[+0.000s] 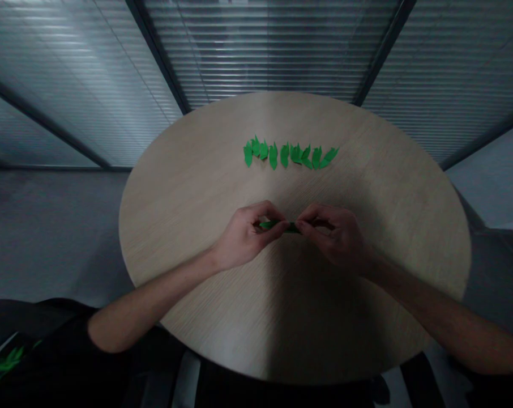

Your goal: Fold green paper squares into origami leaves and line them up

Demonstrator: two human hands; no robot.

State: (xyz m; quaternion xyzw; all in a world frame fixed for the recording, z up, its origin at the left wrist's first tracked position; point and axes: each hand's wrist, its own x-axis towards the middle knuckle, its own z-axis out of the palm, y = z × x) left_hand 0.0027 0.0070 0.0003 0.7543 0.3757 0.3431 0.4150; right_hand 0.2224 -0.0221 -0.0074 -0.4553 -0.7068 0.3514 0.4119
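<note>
Over the middle of the table, my left hand (248, 233) and my right hand (338, 233) meet at a small piece of folded green paper (292, 228). My left thumb and fingers pinch it, and its left end shows inside the curl of that hand. On the other side, my right thumb and fingertips close on its right end. Fingers cover much of the paper, so its full shape is hidden. Farther off lies a row of several green paper pieces (273, 156) with pointed tips, some overlapping.
The round wooden table (188, 187) stands against glass panels with blinds (273, 51). At the lower left, more green pieces (5, 362) lie on something dark beside my left arm. My shadow falls across the table's near part.
</note>
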